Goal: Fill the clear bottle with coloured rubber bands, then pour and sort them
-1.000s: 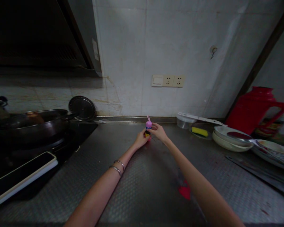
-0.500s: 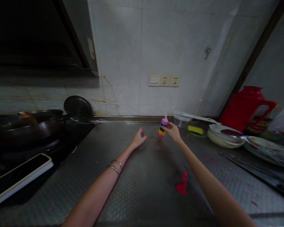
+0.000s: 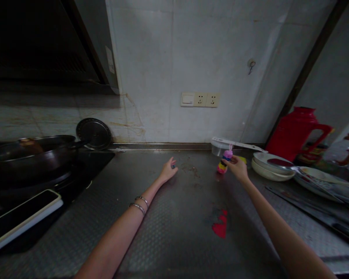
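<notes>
My right hand (image 3: pixel 237 167) pinches a small striped figure (image 3: pixel 225 162) between thumb and fingers. It has pink, blue, black and yellow bands, and two thin pale points stick up from its top. Upright but tilted slightly, it is close above or touching the metal counter (image 3: pixel 168 217); I cannot tell which. My left hand (image 3: pixel 168 171) rests low over the counter, left of the figure, thumb and fingers apart. A tiny bluish spot shows between those fingers, too small to name. Red heart-like pieces (image 3: pixel 220 228) lie flat on the counter between my forearms.
A clear plastic tub (image 3: pixel 217 148), stacked bowls (image 3: pixel 272 172) and a red thermos jug (image 3: pixel 296 131) stand at the back right. A long dark knife-like blade (image 3: pixel 296 205) lies at right. To the left are a wok (image 3: pixel 55 149), a round lid (image 3: pixel 93 133) and a phone (image 3: pixel 23 211).
My right hand has carried the striped figure to the right, in front of the plastic tub, now partly covering the yellow sponge. My left hand has hardly moved.
</notes>
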Action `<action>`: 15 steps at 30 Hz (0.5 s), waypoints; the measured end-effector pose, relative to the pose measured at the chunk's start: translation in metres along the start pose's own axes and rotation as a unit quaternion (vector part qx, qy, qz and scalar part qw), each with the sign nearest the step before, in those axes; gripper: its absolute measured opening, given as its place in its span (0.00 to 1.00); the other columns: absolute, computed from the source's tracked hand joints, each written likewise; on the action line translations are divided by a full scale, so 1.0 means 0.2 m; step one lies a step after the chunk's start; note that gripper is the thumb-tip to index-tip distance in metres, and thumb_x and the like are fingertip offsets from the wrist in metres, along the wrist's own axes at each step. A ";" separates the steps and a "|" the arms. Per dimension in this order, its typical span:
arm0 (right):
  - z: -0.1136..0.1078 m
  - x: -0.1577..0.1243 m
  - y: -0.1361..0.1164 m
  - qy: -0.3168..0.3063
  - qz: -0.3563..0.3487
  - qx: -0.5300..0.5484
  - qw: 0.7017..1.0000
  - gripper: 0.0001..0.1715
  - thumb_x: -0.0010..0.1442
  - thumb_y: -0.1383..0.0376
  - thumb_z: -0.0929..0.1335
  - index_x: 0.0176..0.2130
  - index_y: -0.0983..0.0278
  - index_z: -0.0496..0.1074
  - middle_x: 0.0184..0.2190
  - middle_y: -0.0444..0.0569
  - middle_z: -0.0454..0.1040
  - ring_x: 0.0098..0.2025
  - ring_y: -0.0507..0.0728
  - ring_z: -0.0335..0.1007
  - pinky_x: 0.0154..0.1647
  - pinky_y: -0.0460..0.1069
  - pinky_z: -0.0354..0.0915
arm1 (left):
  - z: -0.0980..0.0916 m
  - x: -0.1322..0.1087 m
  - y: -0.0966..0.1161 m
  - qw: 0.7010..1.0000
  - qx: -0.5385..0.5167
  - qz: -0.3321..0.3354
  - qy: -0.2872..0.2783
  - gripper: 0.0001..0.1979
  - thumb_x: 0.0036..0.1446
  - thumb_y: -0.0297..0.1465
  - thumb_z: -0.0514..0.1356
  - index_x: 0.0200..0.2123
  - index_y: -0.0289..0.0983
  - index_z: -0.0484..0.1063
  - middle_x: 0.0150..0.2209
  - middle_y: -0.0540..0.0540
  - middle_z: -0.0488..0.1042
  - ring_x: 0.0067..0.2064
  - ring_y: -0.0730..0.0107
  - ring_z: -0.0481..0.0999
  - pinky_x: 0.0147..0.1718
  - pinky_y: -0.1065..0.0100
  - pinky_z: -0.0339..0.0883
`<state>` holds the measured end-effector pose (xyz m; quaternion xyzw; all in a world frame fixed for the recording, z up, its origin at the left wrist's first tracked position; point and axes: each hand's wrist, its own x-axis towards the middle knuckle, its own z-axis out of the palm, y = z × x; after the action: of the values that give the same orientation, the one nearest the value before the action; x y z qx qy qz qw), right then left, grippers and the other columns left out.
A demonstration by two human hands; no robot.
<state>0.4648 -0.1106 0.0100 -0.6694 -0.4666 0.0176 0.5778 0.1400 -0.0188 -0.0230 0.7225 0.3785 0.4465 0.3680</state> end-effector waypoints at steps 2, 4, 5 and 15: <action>0.01 0.00 0.01 -0.001 -0.009 0.001 1.000 0.29 0.41 0.55 0.71 0.40 0.69 0.70 0.34 0.57 0.75 0.34 0.60 0.71 0.36 0.53 0.66 | 0.00 0.00 0.00 1.000 0.000 0.000 -0.002 0.35 0.43 0.21 0.58 0.57 0.32 0.55 0.52 0.35 0.67 0.50 0.62 0.70 0.49 0.62 0.62; 0.02 -0.01 0.01 -0.004 -0.018 -0.003 1.000 0.30 0.40 0.55 0.71 0.42 0.69 0.69 0.36 0.57 0.74 0.33 0.59 0.71 0.36 0.53 0.67 | 0.00 0.00 0.00 1.000 0.000 0.000 -0.003 0.35 0.43 0.21 0.57 0.57 0.32 0.55 0.52 0.35 0.67 0.50 0.62 0.70 0.49 0.62 0.62; 0.02 -0.01 0.02 -0.007 -0.020 -0.007 1.000 0.31 0.40 0.56 0.71 0.43 0.69 0.68 0.36 0.57 0.74 0.33 0.59 0.71 0.35 0.53 0.67 | 0.00 0.00 0.00 1.000 0.000 0.001 -0.002 0.35 0.43 0.21 0.57 0.57 0.32 0.55 0.52 0.35 0.67 0.50 0.62 0.69 0.49 0.62 0.62; 0.05 -0.01 0.08 -0.039 0.004 0.007 0.999 0.38 0.39 0.57 0.71 0.49 0.66 0.62 0.40 0.56 0.71 0.37 0.59 0.71 0.38 0.53 0.66 | 0.00 0.01 -0.03 1.000 -0.014 0.000 0.009 0.34 0.43 0.20 0.57 0.57 0.29 0.55 0.50 0.33 0.68 0.49 0.63 0.71 0.49 0.62 0.63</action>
<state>0.4679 -0.1035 -0.0071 -0.6660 -0.4860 0.0490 0.5639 0.1391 -0.0137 -0.0270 0.7134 0.3754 0.4579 0.3748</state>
